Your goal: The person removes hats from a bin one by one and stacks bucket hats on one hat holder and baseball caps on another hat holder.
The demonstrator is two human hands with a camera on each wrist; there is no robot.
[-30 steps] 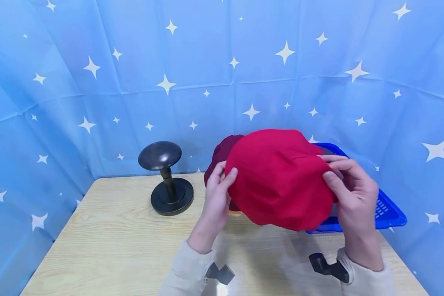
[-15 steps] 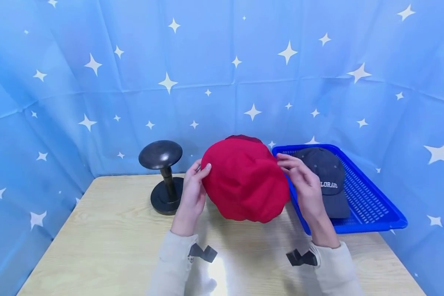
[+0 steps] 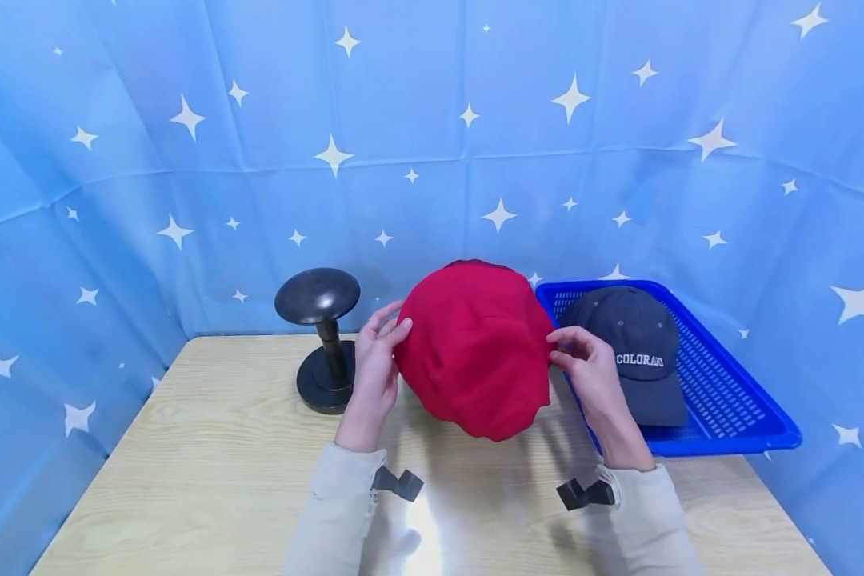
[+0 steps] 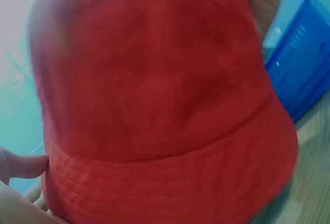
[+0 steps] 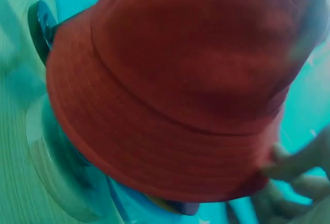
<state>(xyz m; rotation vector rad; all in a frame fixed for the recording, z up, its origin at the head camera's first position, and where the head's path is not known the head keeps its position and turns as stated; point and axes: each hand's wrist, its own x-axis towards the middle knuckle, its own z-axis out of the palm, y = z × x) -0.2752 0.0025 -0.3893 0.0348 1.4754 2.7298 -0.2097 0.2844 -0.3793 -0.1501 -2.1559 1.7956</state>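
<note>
A red bucket hat (image 3: 475, 352) is held up over the middle of the table, covering most of a maroon hat (image 3: 479, 263) behind it. My left hand (image 3: 376, 364) pinches the left side of its brim, thumb (image 4: 31, 165) in front and fingers behind. At the right edge, my right hand (image 3: 592, 374) pinches the brim between thumb and fingertips. The stitched brim (image 5: 170, 152) fills much of the right wrist view. What lies beneath the red hat is mostly hidden; a rounded base (image 5: 44, 162) shows under it.
A black hat stand (image 3: 318, 298) with a domed top is left of my left hand. On the right, a blue basket (image 3: 734, 376) holds a dark cap lettered COLORADO (image 3: 637, 328). A blue star-patterned curtain (image 3: 432, 104) hangs behind the wooden table (image 3: 209, 464).
Both hands have brought the red hat leftward and it now hides more of the maroon hat. The basket and dark cap are uncovered. My right fingers, loose half a second ago, pinch the brim.
</note>
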